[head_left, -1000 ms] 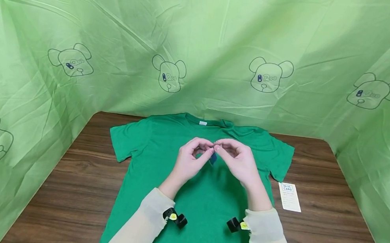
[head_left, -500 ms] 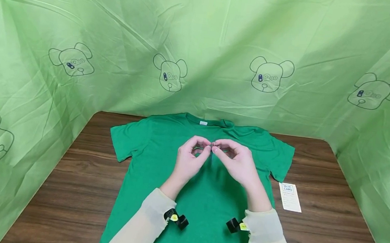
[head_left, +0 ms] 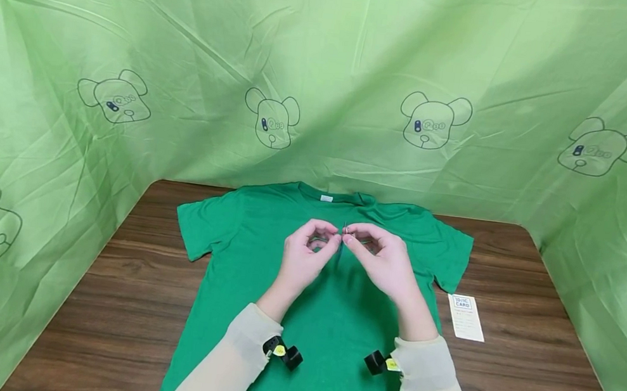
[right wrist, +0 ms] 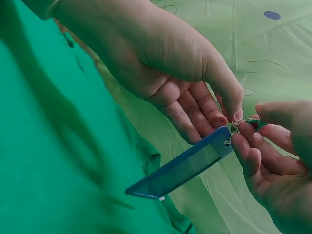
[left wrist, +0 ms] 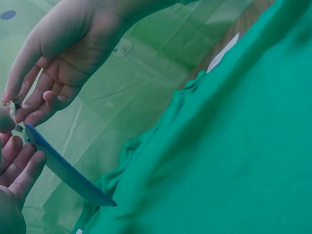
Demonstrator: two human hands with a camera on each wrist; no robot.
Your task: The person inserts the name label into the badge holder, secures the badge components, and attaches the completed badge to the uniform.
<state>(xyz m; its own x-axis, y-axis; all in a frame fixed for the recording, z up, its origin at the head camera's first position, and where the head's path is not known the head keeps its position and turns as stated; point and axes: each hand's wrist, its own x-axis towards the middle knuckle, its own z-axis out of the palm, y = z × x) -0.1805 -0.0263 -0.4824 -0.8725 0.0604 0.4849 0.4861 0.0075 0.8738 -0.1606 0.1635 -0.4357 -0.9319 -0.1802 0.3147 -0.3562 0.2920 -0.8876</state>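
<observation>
A blue badge holder [right wrist: 180, 168] with a clear window hangs below both hands, a metal ring [right wrist: 234, 127] at its slotted top. Seen edge-on in the left wrist view, the same blue badge holder [left wrist: 70, 170] slants downward. My left hand [head_left: 308, 249] pinches near the ring, thumb against fingers. A small shiny metal clip [left wrist: 15, 104] is between the thumb and finger of my right hand [head_left: 380, 260]. The fingertips of both hands nearly meet over the chest of a spread green T-shirt [head_left: 326, 350]. How clip and ring join is hidden by fingers.
The T-shirt lies flat on a dark wooden table [head_left: 127, 278]. A white card [head_left: 466, 316] printed "ID/IC CARD" lies by its right sleeve. Light green cloth walls [head_left: 339, 64] with bear-head outlines rise behind and at both sides.
The badge holder, seen blue below the fingers a second ago, has turned edge-on to a thin dark line. Both hands stay in nearly the same place with small finger shifts.
</observation>
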